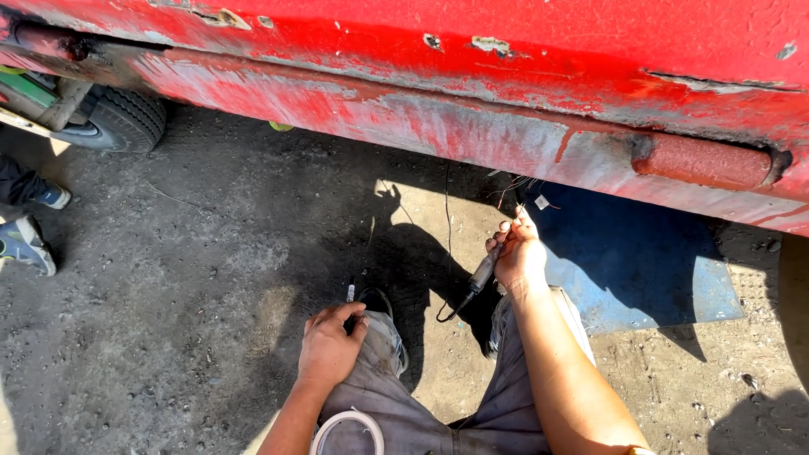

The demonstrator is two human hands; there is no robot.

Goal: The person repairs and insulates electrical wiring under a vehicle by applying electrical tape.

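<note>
A: Grip check first: right hand [520,257] is closed around a slim probe-like tool [483,274], grey handle, dark cord trailing off its lower end toward the ground. Fingertips are pinched up by the loose wires [516,184] hanging from under the red vehicle body [472,80].

B: Left hand [330,345]?

A: Resting on the knee of the grey trousers [383,404], fingers curled around a small dark pen-like tool [350,297] with a pale tip poking out above the knuckles. Closed on it, not wide.

B: Where's the work itself?

A: Wire bundle sits at the lower edge of the scraped, rusty sill, just above the blue sheet [640,261] on the dirt. Wires are thin; colours hard to tell in the shade.

B: Doing it well?

A: My judgement: hold the probe steady, single out one wire with the fingertips so neighbours don't touch, keep the cord slack and clear of the legs. The sill edge looks rough, so the wrist is best kept off it.

B: Anything else?

A: Tyre [126,118] far left; somebody's shoes [29,240] at the left edge.
</note>
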